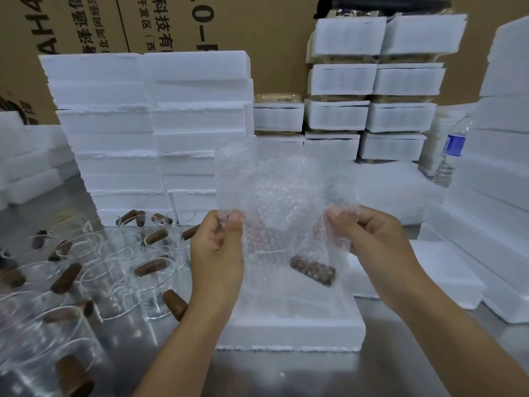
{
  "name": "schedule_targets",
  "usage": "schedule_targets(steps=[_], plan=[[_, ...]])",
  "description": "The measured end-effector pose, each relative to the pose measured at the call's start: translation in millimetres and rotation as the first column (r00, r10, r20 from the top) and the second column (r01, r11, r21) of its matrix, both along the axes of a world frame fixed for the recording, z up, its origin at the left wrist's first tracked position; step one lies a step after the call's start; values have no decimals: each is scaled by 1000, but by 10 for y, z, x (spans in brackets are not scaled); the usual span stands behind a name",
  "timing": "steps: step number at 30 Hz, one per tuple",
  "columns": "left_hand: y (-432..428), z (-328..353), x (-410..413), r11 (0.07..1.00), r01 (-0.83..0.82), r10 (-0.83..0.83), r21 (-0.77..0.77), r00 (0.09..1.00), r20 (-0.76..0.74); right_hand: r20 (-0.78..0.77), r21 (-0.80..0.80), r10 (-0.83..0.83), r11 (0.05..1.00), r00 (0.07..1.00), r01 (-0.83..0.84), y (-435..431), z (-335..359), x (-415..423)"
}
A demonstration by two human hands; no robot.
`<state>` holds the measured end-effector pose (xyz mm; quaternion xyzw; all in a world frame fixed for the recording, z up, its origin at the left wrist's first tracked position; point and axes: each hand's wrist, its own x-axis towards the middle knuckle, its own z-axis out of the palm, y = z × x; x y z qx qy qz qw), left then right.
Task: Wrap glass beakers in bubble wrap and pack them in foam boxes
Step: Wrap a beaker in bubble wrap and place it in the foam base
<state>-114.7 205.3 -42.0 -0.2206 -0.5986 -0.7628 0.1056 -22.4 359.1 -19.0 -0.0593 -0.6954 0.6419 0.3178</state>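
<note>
A sheet of clear bubble wrap (280,196) is held upright in front of me. My left hand (217,247) pinches its lower left edge and my right hand (369,236) pinches its lower right edge. Through the wrap shows a brown wooden handle (312,270), lying over a white foam box (292,319) on the steel table; whether a glass beaker is attached to it I cannot tell. Several bare glass beakers with brown handles (114,270) crowd the table to the left.
Tall stacks of foam boxes (148,124) stand behind the beakers. Packed foam boxes (372,110) are piled at the back right, beside a water bottle (453,150). More foam slabs (492,196) line the right side. Cardboard cartons (257,30) form the back wall.
</note>
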Motion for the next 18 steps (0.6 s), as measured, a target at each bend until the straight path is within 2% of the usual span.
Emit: schedule_targets(steps=[4, 6, 8, 12, 14, 18], plan=[[-12, 46, 59, 968, 249, -249, 14, 968, 11, -34, -57, -40, 998, 999, 38, 1, 5, -6], [-6, 49, 93, 904, 424, -426, 55, 904, 43, -35, -177, -30, 984, 999, 23, -20, -2, -9], [3, 41, 121, 834, 536, -549, 131, 830, 99, -38, -197, -60, 979, 997, 52, -48, -15, -17], [6, 9, 160, 810, 575, -586, 116, 798, 138, -65, -201, -108, 975, 992, 93, -97, -34, -21], [-35, 1, 157, 816, 577, -575, 30, 806, 141, -31, -223, -141, 966, 990, 130, -82, -44, -29], [-102, -4, 165, 746, 593, -605, -303, 794, 62, 20, -346, -163, 924, 986, 160, -26, -36, -12]])
